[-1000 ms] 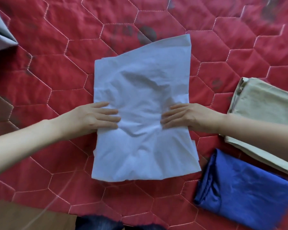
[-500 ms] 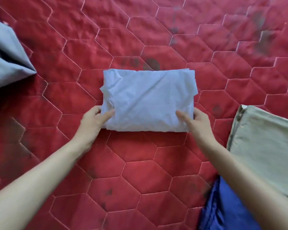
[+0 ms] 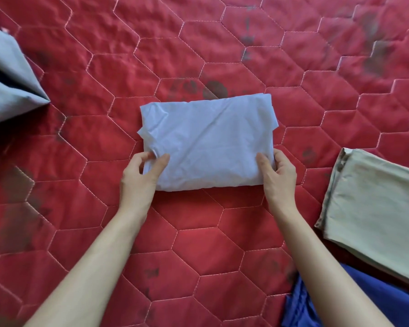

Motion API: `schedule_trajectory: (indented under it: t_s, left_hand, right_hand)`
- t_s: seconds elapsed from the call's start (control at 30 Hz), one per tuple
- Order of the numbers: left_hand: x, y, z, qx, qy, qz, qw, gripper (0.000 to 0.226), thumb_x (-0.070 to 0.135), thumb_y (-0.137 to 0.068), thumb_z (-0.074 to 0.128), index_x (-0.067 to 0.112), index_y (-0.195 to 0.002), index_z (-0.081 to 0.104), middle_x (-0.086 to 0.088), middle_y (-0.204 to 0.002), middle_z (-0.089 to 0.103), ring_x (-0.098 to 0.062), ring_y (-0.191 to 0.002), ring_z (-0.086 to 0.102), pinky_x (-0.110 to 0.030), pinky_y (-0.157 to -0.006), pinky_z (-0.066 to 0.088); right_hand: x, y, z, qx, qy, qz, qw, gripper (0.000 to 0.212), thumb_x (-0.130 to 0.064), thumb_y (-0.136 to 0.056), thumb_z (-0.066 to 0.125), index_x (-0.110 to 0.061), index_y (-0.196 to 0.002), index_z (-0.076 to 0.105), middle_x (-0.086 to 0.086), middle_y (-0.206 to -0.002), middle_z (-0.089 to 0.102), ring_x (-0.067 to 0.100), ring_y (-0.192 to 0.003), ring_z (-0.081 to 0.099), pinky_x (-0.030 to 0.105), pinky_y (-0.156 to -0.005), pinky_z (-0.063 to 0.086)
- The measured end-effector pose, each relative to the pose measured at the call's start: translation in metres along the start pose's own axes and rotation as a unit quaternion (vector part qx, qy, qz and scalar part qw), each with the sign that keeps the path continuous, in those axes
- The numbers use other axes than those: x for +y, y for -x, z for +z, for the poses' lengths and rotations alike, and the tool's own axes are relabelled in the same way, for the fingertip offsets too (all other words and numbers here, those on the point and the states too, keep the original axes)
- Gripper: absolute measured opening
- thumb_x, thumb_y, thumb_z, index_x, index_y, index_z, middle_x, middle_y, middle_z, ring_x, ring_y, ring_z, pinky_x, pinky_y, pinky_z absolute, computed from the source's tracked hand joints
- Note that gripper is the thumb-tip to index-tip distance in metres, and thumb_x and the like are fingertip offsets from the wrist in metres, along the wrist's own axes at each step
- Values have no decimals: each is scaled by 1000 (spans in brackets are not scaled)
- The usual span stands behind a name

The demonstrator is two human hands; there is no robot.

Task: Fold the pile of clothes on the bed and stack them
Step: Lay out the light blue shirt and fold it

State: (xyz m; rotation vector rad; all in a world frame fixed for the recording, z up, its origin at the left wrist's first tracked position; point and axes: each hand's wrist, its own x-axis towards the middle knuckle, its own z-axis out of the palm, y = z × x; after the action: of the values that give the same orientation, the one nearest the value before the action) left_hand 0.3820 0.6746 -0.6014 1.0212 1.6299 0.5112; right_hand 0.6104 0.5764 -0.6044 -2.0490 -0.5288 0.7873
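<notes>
The pale blue cloth [image 3: 208,142] now lies as a compact, thick rectangle in the middle of the bed [image 3: 175,55], on the red quilted cover. A second ago it was a long sheet spread flat toward the near edge with both hands pressed open on its sides; since then its near half has been turned up over the far half, so it is about half as long and sits further from the person.

The left hand [image 3: 139,175] holds the near left corner, thumb on top and the fingers [image 3: 142,159] curled under the edge, pinching the layers. The right hand [image 3: 278,172] grips the near right corner the same way, thumb across the top face and the fingers wrapped round the side.

This reads as the last fold done, or nearly so: the top face is creased and a loose flap sticks out at the far right corner, which could slip open when lifted. With both corners gripped, the likely next step is to carry the bundle to the stack.

A folded beige cloth [image 3: 373,208] lies toward the right edge of the bed, with a bright blue cloth [image 3: 300,303] nearer the person, partly hidden by the right forearm. An unfolded grey cloth [image 3: 7,83] waits at the left edge.
</notes>
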Motion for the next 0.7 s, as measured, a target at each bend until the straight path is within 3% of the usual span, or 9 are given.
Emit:
schedule_trajectory:
  t_s: [0.03,0.1,0.2,0.33,0.4,0.47,0.53,0.63,0.7]
  left_hand:
    - [1,-3,2,-1,15,-14,1000,23,33,-82,74,29,-101,61,8,-110,66,-12,-109,59,-19,-84,45]
    - [1,-5,5,12,47,-24,999,25,22,-79,78,25,-97,62,-5,-110,68,-23,-107,64,-34,-89,53]
    - [-1,-1,7,40,69,-11,997,24,12,-77,79,26,-89,63,-15,-101,70,-30,-97,67,-48,-89,54]
    - [-11,6,8,48,60,-16,997,24,20,-77,78,32,-88,61,-7,-100,70,-27,-96,67,-52,-89,52]
    - [-11,9,8,74,-36,21,996,23,26,-79,76,30,-94,59,3,-110,63,-22,-106,60,-40,-98,47]
    - [-5,12,8,146,-165,123,968,32,22,-82,69,15,-110,56,-4,-124,51,-25,-118,49,-28,-102,33]
    - [8,12,12,177,-241,260,918,42,16,-84,62,4,-123,52,-14,-137,44,-30,-129,40,-34,-109,29]
    - [21,-5,36,126,-334,410,840,42,8,-88,51,5,-130,52,-16,-146,43,-33,-139,33,-48,-114,23]
    - [26,-21,58,83,-390,423,813,46,9,-91,42,9,-136,50,-13,-151,38,-33,-143,28,-52,-115,17]
  right_hand:
    - [-1,-1,2,5,4,-2,1000,16,-23,-93,61,-10,-83,61,-6,-70,53,6,-65,43,32,-64,38]
    - [-3,-3,5,10,9,-8,1000,19,-23,-92,63,-5,-85,60,-1,-71,51,8,-66,41,32,-63,36]
    - [-6,-5,7,10,-4,-10,1000,9,-21,-92,62,-16,-85,64,-6,-71,54,7,-67,45,31,-65,40]
    - [-10,-8,8,1,-1,-6,1000,11,-23,-93,61,-17,-83,62,-6,-71,52,6,-67,45,33,-67,39]
    - [-13,-10,11,20,28,-6,999,8,-26,-93,61,-19,-95,64,-9,-83,60,4,-75,52,31,-73,43]
    - [-17,-13,14,80,135,-79,984,38,-33,-93,61,-16,-127,56,-1,-118,60,12,-108,54,33,-95,43]
    - [-25,-18,23,124,238,-218,938,53,-31,-94,57,-7,-140,45,12,-136,51,26,-128,44,37,-107,33]
    - [-37,-27,58,61,330,-380,862,43,-22,-94,48,-7,-134,54,20,-141,49,33,-135,38,49,-111,27]
    - [-37,-34,86,-16,382,-408,829,44,-24,-92,44,-11,-132,57,18,-144,47,34,-138,38,56,-110,21]
